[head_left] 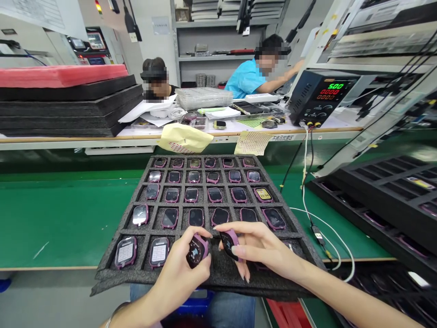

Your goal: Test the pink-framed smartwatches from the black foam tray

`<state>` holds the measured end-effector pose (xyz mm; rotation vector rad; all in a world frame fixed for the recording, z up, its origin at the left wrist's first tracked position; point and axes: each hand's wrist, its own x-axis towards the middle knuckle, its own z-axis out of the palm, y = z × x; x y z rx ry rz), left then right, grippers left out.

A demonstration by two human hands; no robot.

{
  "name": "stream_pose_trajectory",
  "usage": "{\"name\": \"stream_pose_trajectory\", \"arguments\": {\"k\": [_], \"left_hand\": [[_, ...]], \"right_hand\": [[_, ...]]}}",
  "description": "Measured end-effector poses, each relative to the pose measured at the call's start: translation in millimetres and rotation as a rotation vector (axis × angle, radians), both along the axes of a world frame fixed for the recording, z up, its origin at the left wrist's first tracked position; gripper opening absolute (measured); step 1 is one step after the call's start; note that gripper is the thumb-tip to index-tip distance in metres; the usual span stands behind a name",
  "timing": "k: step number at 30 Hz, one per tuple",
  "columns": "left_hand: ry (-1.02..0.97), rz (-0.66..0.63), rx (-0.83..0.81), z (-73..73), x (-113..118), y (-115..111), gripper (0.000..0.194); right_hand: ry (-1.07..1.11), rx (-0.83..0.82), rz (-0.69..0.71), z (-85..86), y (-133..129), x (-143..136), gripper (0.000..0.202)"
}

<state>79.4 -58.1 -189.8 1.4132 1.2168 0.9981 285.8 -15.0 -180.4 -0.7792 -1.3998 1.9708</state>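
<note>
My left hand (182,262) pinches a purple smartwatch body (197,250) by its edges, its lit dark screen tilted toward me. In my right hand (261,248) is a second purple watch body (229,243), also with its screen lit, gripped between thumb and fingers. Both are held just above the front row of a black foam tray (146,249). Strapless watches sit in most of its compartments. Two at the front left, one of them a watch with a white screen (125,252), show light displays. A watch with a yellow display (263,194) lies farther back. My right hand partly hides the front-right compartments.
Black foam trays (382,200) holding watches are stacked at the right. A power supply (322,98) stands on the raised shelf, its cables (305,168) hanging down beside the tray. Foam sheets (61,107) are piled at the left. Two people sit beyond the shelf.
</note>
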Motion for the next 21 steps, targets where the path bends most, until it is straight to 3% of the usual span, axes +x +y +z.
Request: {"name": "stream_pose_trajectory", "arguments": {"k": [14,18,21], "left_hand": [[-0.005,-0.005,0.000,1.2,-1.1,0.1,0.021],[-0.045,0.005,-0.060,1.3,-1.2,-0.3,0.024],[-0.054,0.042,-0.017,2.3,-0.9,-1.0,0.021]], "right_hand": [[-0.018,0.034,-0.012,2.5,0.8,2.1,0.045],[0.063,0.041,-0.017,4.9,0.1,4.5,0.046],[0.099,0.045,-0.005,6.7,-0.4,5.7,0.044]]}}
